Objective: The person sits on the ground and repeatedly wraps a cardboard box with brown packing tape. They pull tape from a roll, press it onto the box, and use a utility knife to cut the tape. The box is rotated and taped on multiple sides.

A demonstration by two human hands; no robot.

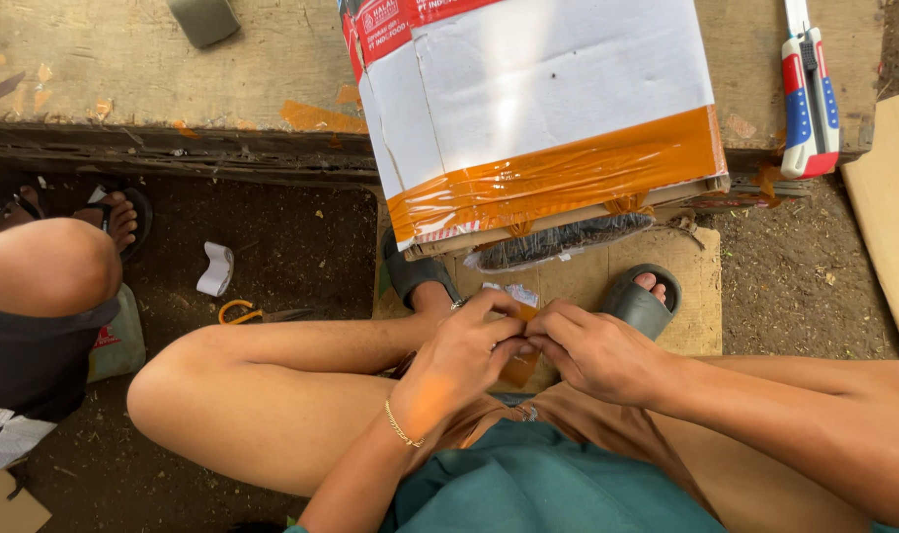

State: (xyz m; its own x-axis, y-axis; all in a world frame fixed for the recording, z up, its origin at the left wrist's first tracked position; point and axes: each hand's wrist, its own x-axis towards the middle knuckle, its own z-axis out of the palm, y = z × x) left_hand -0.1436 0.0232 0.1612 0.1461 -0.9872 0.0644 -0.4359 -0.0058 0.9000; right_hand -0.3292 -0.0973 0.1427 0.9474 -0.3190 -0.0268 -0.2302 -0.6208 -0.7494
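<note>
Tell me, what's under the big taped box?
Under the box a dark mesh-like bundle in clear wrap pokes out, over a cardboard sheet. How far back it goes is hidden.

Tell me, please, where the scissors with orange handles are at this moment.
In the head view the scissors lie on the dirt ground at the left, just above the person's left knee and beside a small white piece.
</note>
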